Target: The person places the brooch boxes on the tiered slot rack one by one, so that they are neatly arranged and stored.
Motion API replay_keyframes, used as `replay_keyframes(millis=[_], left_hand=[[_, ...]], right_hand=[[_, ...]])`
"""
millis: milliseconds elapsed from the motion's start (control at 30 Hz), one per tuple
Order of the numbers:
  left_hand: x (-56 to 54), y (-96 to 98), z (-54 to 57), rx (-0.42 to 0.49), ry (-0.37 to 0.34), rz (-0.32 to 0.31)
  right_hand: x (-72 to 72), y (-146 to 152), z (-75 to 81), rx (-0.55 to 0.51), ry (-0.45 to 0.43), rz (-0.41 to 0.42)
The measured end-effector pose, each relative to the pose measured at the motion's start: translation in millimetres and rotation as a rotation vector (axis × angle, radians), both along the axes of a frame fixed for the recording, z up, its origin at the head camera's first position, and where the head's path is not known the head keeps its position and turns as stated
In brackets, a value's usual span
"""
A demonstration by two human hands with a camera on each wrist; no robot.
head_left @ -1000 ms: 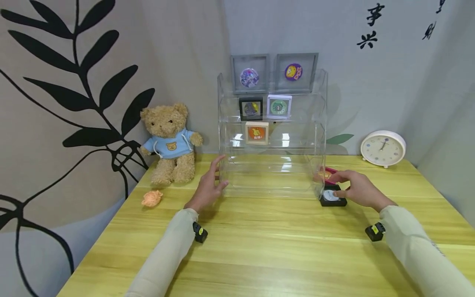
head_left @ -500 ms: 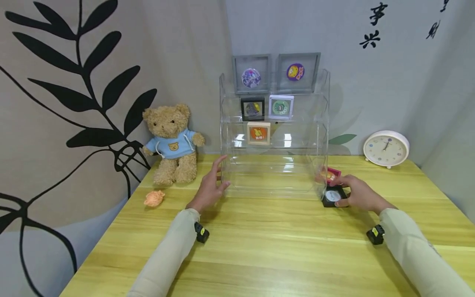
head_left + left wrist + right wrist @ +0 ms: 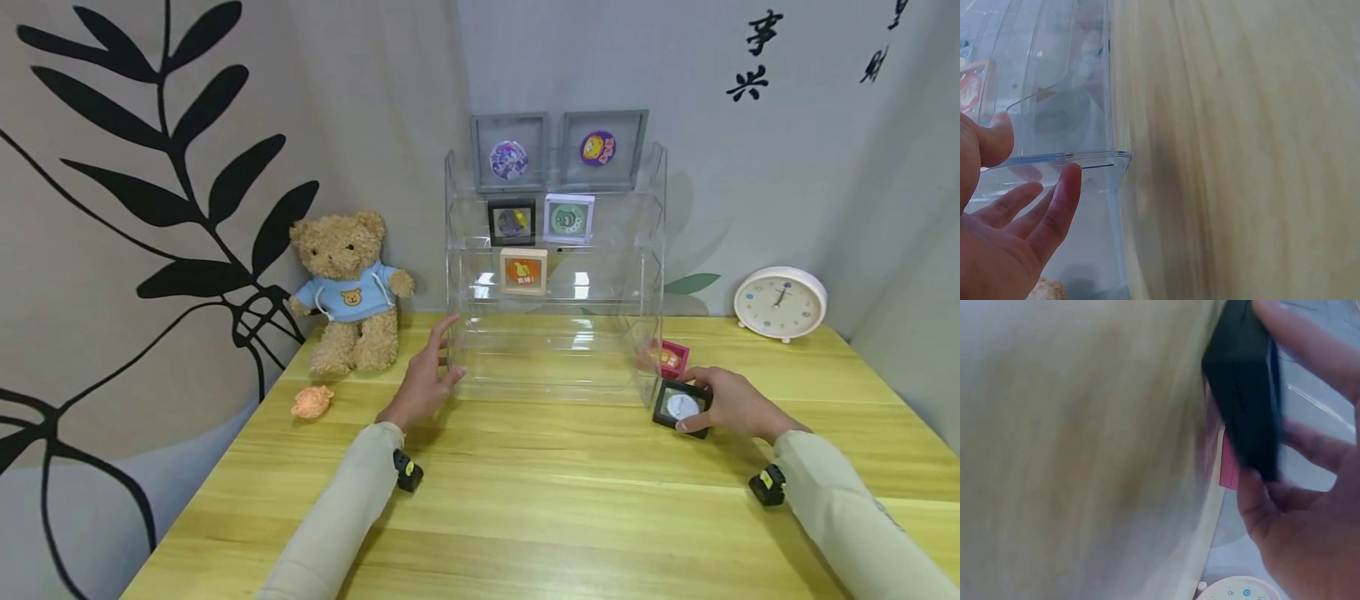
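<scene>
A clear acrylic tiered display rack [image 3: 555, 390] stands at the back of the table. My left hand [image 3: 422, 379] rests at its left side, fingers extended and loosely spread. The left wrist view shows the thumb [image 3: 999, 140] and fingers on opposite sides of the clear side panel [image 3: 1066, 157]. My right hand [image 3: 731, 404] pinches a small black square display frame [image 3: 681, 407] with a pale round piece inside, tilted off the table. In the right wrist view the frame [image 3: 1244, 387] is seen edge-on, held by thumb and fingertips. A red frame [image 3: 673, 358] lies behind it, beside the rack.
Two grey frames [image 3: 510, 158] stand on the top tier. Lower tiers bear a black frame [image 3: 512, 222], a white frame [image 3: 568, 218] and a cream frame [image 3: 523, 272]. A teddy bear [image 3: 348, 292], a peach-coloured lump [image 3: 312, 402] and a white clock [image 3: 782, 302] surround the rack.
My right hand has taken hold of the black frame and drawn it a little toward me and rightward, tilting it. The red frame is more exposed. My left hand stays at the rack.
</scene>
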State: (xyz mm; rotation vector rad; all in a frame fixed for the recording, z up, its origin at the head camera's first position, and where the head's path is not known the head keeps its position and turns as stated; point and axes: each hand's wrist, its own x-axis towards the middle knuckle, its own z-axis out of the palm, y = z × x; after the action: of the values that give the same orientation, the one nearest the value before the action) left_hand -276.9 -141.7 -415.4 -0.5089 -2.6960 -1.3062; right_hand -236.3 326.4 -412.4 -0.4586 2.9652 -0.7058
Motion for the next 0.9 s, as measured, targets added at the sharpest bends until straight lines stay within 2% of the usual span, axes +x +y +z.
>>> replay_keyframes(millis=[133, 467, 533, 700, 900], left_hand=[[0.0, 0.5, 0.3, -0.005, 0.005, -0.003], [0.9, 1.0, 0.2, -0.013, -0.011, 0.008], [0.7, 1.0, -0.2, -0.012, -0.01, 0.004], [1.1, 1.0, 0.2, -0.007, -0.015, 0.002], [1.3, 0.6, -0.3, 0.001, -0.016, 0.001]], right_hand=[[3.0, -1, -0.2, 0.005, 0.079, 0.009], [9.7, 4, 0.1, -0.088, 0.097, 0.014], [10.6, 9, 0.7, -0.135, 0.071, 0.027], [14.8, 19, 6.5, -0.315, -0.095, 0.056], [19.9, 32, 10.3, -0.458, -0.232, 0.001]])
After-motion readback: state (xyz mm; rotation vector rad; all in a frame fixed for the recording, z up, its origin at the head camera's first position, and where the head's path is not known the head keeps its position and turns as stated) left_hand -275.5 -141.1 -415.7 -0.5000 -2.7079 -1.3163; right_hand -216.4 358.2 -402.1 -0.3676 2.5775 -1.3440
